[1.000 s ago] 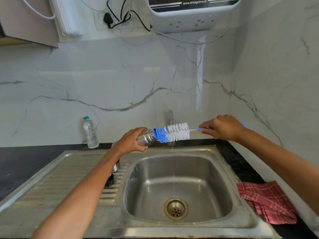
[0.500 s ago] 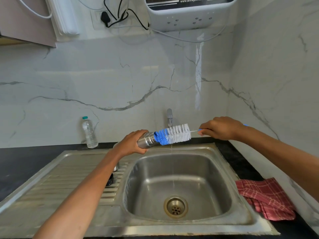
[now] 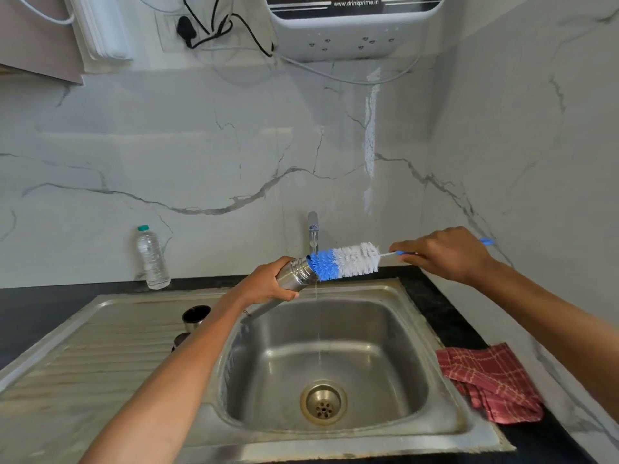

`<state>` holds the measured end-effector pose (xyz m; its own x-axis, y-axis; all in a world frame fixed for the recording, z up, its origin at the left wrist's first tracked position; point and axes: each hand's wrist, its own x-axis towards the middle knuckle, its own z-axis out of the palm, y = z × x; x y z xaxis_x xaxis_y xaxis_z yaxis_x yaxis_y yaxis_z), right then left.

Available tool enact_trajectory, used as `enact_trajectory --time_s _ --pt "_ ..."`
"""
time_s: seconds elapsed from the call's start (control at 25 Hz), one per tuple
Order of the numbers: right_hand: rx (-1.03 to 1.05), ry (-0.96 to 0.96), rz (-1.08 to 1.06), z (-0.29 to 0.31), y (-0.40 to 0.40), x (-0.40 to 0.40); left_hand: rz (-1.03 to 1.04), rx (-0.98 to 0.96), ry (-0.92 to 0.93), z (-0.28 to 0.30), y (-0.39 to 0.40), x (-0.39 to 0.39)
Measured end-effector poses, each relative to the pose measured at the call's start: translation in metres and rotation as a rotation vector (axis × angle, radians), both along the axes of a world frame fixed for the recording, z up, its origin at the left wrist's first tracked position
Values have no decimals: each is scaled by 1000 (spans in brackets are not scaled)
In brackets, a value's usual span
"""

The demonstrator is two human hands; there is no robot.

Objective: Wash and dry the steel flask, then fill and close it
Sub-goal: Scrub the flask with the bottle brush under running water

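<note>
steel flask (image 3: 295, 275) held near-level over the sink (image 3: 415, 333), left hand (image 3: 268, 285) wrapped round its body, right hand (image 3: 442, 254) gripping the bottle brush (image 3: 345, 261) handle — rigid, likely wet-slick; hold mid-body, firmly.

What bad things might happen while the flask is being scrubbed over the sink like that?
1. The flask looks wet and only the left hand grips it, so it might slip and bang into the sink.
2. The brush is mostly outside the mouth; a quick push by the right hand may flick water around.
3. The cap stands near the left arm and might get knocked over.
</note>
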<state>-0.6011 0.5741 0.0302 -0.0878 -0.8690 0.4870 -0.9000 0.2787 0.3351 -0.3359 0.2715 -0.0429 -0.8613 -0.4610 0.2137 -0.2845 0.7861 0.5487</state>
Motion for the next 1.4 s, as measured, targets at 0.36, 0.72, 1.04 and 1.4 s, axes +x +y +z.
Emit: enact_trajectory --time_s 0.36,0.72,1.04,1.4 --pt "332 -926 74 13 2 19 6 -36 -25 -5 -3 1" --pt "11 312 247 13 25 12 -33 -22 -139 3 -8 0" --pt "-176 242 95 -10 35 12 -7 140 -25 0 -7 1" --pt "-241 136 90 -32 43 7 -53 371 30 -30 15 -1"
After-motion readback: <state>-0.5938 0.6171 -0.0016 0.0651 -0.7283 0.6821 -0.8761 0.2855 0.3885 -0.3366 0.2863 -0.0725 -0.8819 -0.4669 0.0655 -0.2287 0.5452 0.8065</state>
